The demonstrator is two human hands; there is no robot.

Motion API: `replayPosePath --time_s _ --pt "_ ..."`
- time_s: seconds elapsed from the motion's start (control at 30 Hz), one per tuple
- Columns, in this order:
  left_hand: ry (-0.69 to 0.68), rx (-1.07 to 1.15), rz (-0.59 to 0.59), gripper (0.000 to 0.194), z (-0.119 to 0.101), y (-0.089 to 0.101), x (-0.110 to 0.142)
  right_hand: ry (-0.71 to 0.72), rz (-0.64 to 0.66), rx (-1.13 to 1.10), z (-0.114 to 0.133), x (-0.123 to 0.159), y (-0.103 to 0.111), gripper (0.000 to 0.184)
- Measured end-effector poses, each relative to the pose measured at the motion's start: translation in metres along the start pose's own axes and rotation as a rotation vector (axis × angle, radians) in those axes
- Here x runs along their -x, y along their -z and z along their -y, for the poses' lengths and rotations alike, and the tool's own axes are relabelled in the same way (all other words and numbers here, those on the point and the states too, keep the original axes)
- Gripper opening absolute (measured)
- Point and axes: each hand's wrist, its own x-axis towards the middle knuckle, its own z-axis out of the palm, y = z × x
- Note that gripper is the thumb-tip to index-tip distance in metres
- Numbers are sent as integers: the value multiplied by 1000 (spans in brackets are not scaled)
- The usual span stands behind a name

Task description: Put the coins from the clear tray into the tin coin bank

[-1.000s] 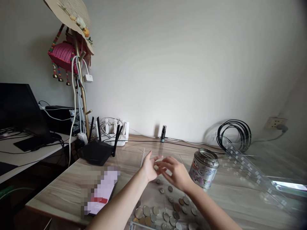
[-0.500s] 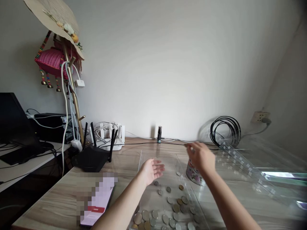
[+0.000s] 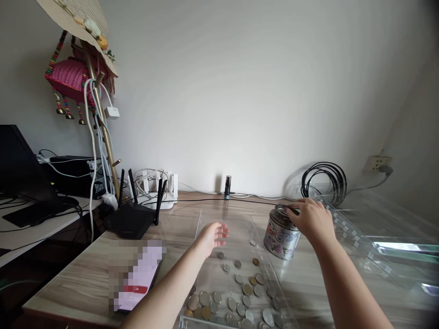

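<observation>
My left hand (image 3: pixel 214 237) hovers above the clear plastic tray (image 3: pixel 240 227), its fingers apart and nothing in them. Several silver and brass-coloured coins (image 3: pixel 247 289) lie in the tray, mostly toward its near end. To the right of the tray stands an upright round tin (image 3: pixel 281 237) with a flower pattern. At the tin's top right edge, my right hand (image 3: pixel 313 219) has thumb and fingers closed together. A dark edge shows between them; I cannot tell whether it is part of the tin or a small separate piece.
A phone (image 3: pixel 142 278) lies on the desk at left, before a black router (image 3: pixel 132 220). A small dark bottle (image 3: pixel 227 187) stands by the wall. Coiled black cable (image 3: pixel 324 183) leans at the back right, beside large clear plastic panels (image 3: pixel 363 246).
My right hand has moved from above the tin to its right top edge, uncovering more of the tin. My left hand stays open over the tray. The view has shifted slightly.
</observation>
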Motion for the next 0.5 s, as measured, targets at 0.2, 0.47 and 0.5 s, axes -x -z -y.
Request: replayPosePath --time_s 0.2,0.47,0.5 --pt "-113 -931 150 41 11 -5 2 245 194 -138 87 41 -12 31" --pt "-71 -1682 294 63 7 -16 36 473 801 165 124 92 -35 41" --pt "-70 -1696 268 62 6 -17 44 486 821 168 118 96 -29 42"
